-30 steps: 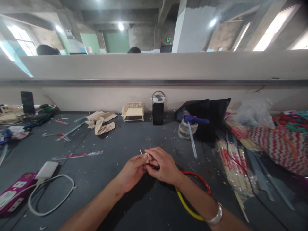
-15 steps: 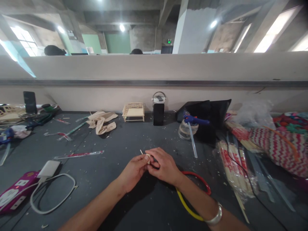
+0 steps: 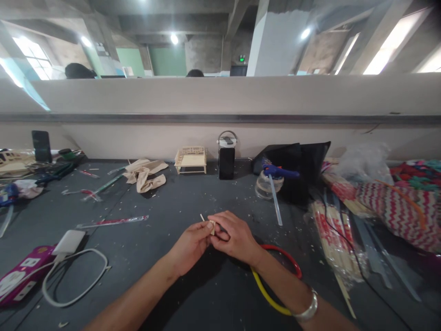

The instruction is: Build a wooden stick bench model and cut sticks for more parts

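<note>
Small pale wooden pieces (image 3: pixel 212 226) are pinched between both hands over the middle of the dark table. My left hand (image 3: pixel 193 242) has thumb and fingers closed on them, and a thin stick end pokes out above its fingertips. My right hand (image 3: pixel 234 236) meets it from the other side, its fingers closed on the same pieces. The fingers partly hide their shape. Beyond the hands stands a miniature wooden bench (image 3: pixel 191 160), beside an upright black phone (image 3: pixel 226 163).
Blue glue gun (image 3: pixel 280 172) rests on a glass jar (image 3: pixel 268 186) at right. Bagged sticks (image 3: pixel 339 239) lie farther right. A red and yellow ring (image 3: pixel 267 289) passes under my right forearm. At left are a purple power strip (image 3: pixel 25 276), white cable and crumpled cloth (image 3: pixel 146 174).
</note>
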`<action>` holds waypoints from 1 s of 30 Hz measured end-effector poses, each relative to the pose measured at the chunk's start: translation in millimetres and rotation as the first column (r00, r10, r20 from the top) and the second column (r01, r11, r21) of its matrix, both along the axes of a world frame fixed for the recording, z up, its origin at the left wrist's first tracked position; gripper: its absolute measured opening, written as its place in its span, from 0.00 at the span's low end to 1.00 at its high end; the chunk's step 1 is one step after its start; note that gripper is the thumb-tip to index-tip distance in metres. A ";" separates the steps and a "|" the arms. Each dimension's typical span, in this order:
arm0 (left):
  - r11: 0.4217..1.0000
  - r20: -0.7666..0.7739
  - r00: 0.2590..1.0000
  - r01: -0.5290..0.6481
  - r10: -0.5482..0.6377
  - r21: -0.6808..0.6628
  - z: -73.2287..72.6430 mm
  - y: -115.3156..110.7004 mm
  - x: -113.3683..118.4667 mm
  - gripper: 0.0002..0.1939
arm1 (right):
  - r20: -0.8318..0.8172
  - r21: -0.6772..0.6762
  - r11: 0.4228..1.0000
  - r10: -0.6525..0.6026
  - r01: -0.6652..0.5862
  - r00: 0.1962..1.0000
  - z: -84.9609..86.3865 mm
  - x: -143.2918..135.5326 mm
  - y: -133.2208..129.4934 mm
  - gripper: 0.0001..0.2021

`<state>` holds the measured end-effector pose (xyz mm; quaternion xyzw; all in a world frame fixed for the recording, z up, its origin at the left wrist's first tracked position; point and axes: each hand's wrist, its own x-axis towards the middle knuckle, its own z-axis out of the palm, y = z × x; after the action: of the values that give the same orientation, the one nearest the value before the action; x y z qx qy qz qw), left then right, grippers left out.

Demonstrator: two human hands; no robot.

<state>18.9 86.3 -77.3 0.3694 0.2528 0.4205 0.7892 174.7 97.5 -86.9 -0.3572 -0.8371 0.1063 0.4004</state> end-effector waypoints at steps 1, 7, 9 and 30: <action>1.000 0.006 1.000 -0.007 0.007 -0.016 -0.1 0.0 0.0 0.09 | 0.010 -0.016 1.000 -0.005 0.005 1.000 0.1 0.2 -0.5 0.21; 0.998 0.018 0.999 -0.027 0.028 -0.059 -3.0 0.2 1.5 0.08 | 0.040 -0.044 0.998 -0.049 0.051 0.998 -0.8 -1.7 -2.4 0.18; 0.999 0.022 0.999 -0.031 0.032 -0.042 -4.0 0.3 2.1 0.08 | 0.027 -0.023 0.998 -0.063 0.064 0.998 -2.5 -2.6 -2.5 0.18; 0.999 -0.078 0.997 -0.007 0.010 0.039 0.6 -0.9 0.7 0.11 | 0.024 -0.024 1.000 0.021 -0.020 0.999 0.5 1.4 0.9 0.18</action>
<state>19.6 85.4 -76.7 0.3998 0.2769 0.4139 0.7696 176.0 98.4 -86.4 -0.3547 -0.8442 0.1160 0.3847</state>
